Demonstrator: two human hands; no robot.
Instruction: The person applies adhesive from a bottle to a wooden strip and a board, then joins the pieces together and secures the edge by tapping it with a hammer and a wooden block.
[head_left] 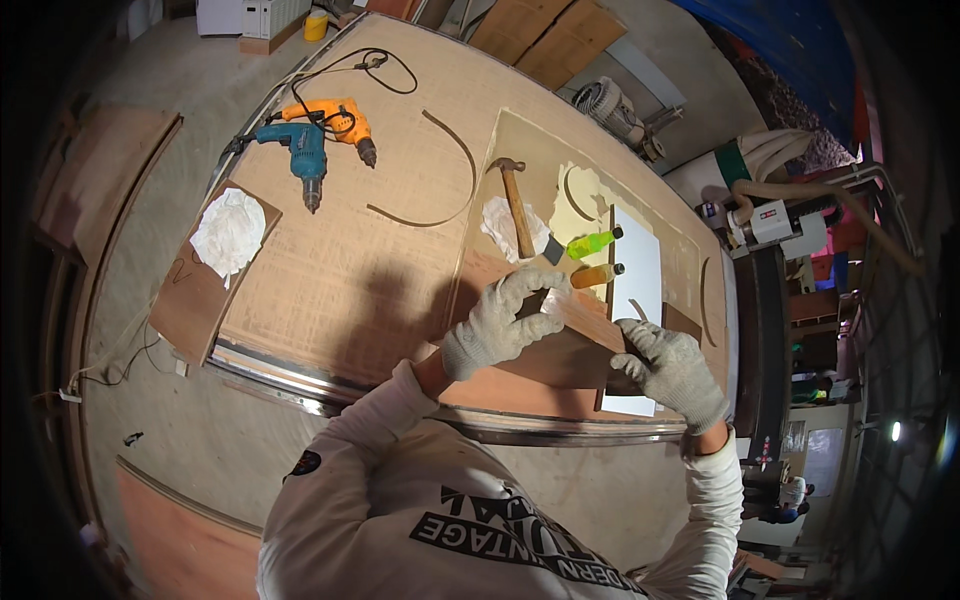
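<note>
Both my hands wear pale grey knit gloves and hold a brown wooden board tilted above the near part of the worktable. My left hand pinches its left end, where a pale, shiny patch shows by the fingertips. Around the right end closes my right hand. Just beyond the board lie a small bottle of amber liquid and one of bright green liquid. A claw hammer rests across a crumpled white cloth, with a small dark block beside its handle end.
The large worktable carries an orange drill, a teal drill, their cords and a curved strip. A white sheet lies at right. Another white cloth sits on a brown panel at left. A motor stands beyond.
</note>
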